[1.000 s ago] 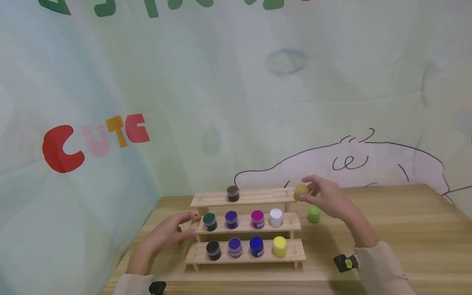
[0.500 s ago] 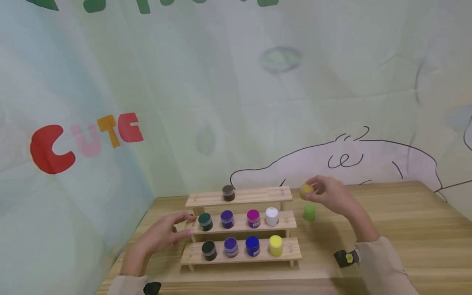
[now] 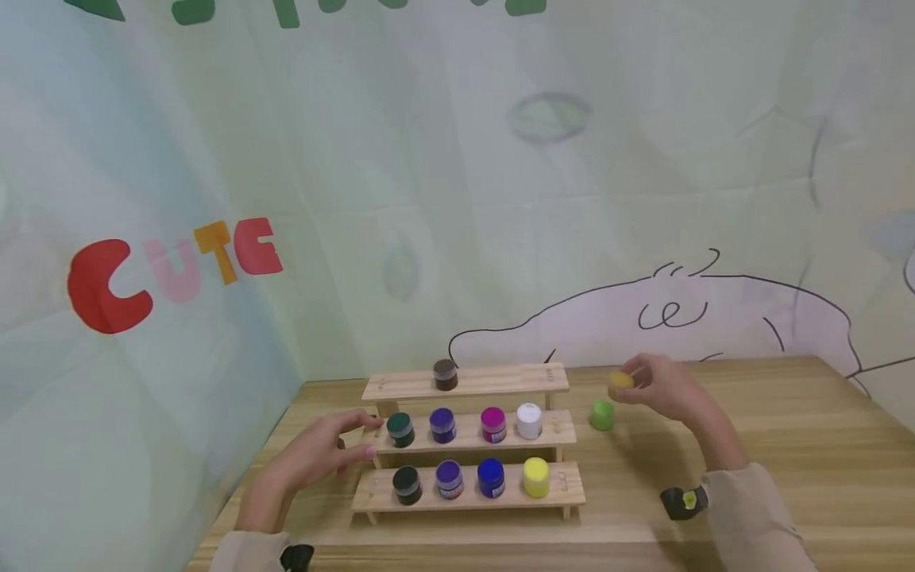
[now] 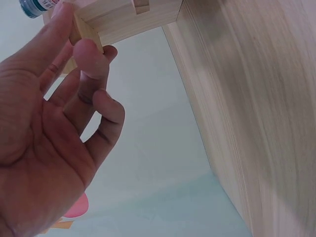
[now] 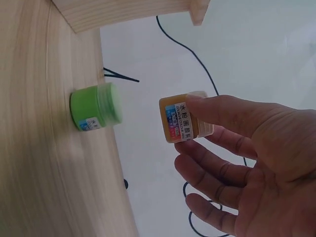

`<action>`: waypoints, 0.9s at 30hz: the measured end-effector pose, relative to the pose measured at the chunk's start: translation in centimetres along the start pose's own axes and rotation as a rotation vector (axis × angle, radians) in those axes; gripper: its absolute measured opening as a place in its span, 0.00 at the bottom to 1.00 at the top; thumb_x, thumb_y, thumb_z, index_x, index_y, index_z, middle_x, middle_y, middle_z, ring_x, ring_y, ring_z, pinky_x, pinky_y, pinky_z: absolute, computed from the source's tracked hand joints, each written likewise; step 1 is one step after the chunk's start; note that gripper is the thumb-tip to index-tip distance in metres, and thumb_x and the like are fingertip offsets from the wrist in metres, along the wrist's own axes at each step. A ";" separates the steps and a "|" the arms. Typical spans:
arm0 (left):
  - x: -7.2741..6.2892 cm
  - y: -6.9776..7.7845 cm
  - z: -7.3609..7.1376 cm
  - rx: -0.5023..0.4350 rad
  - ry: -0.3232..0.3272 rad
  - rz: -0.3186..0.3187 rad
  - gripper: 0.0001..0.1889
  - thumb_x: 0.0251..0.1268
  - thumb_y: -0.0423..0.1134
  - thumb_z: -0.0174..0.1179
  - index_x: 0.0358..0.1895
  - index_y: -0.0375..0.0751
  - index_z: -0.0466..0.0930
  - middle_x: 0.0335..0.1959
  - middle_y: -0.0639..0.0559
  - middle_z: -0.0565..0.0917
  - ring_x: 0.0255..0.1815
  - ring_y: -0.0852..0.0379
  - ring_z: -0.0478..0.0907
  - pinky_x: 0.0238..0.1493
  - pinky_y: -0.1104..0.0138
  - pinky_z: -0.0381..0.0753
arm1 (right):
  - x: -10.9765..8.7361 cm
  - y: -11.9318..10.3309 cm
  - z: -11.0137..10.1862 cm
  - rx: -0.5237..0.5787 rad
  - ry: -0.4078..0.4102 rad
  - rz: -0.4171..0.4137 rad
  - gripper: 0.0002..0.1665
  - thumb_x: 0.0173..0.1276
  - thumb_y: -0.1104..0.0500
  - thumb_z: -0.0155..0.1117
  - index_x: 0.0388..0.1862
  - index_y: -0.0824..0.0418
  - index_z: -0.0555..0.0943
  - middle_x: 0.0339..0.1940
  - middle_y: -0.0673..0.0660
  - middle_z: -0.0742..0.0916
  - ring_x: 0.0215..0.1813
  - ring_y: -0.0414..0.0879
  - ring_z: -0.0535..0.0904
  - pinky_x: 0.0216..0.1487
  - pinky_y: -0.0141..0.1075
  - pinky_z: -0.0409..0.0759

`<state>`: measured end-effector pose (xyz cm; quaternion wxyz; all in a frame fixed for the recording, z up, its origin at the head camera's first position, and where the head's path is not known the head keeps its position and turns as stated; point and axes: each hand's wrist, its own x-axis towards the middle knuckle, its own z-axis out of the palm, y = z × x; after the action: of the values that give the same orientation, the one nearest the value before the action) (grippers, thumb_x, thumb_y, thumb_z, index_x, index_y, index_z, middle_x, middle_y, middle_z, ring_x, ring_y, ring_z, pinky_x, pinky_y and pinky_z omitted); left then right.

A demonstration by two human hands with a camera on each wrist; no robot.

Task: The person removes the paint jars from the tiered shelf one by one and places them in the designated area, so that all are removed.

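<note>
My right hand (image 3: 661, 387) pinches a small ochre paint jar (image 3: 621, 384) between thumb and fingers, by its clear lid in the right wrist view. The jar (image 5: 177, 117) is held in the air to the right of the three-tier wooden stand (image 3: 500, 384). Below and to the left of it, a light green paint jar (image 3: 602, 415) stands on the table. My left hand (image 3: 314, 449) grips the left end of the stand's middle shelf. In the left wrist view that hand (image 4: 54, 113) has thumb and fingertips at the shelf's wooden end (image 4: 85, 34).
A lone brown jar (image 3: 445, 375) stands on the top shelf. The middle shelf bears dark green (image 3: 400, 430), purple, magenta and white (image 3: 529, 421) jars; the bottom one black (image 3: 407, 485), violet, blue and yellow (image 3: 536, 477). Behind the wooden table (image 3: 715, 445) hangs a printed curtain (image 3: 400, 159).
My right hand has carried the ochre jar rightward and slightly down, from beside the top shelf's right end to above the right of the green jar. The left hand stays at the stand.
</note>
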<state>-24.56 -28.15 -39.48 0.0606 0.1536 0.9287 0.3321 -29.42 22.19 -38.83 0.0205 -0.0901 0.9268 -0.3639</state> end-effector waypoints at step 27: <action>-0.1 0.1 0.0 -0.001 0.009 -0.004 0.20 0.66 0.46 0.67 0.59 0.46 0.80 0.67 0.30 0.72 0.19 0.51 0.76 0.27 0.64 0.75 | 0.4 3.4 0.9 0.109 -0.023 -0.010 0.23 0.60 0.64 0.74 0.50 0.71 0.76 0.47 0.70 0.84 0.49 0.61 0.82 0.49 0.55 0.81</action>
<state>-24.45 -28.06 -39.42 0.0575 0.1502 0.9291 0.3331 -30.25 23.98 -41.79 0.0342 -0.0977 0.9048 -0.4132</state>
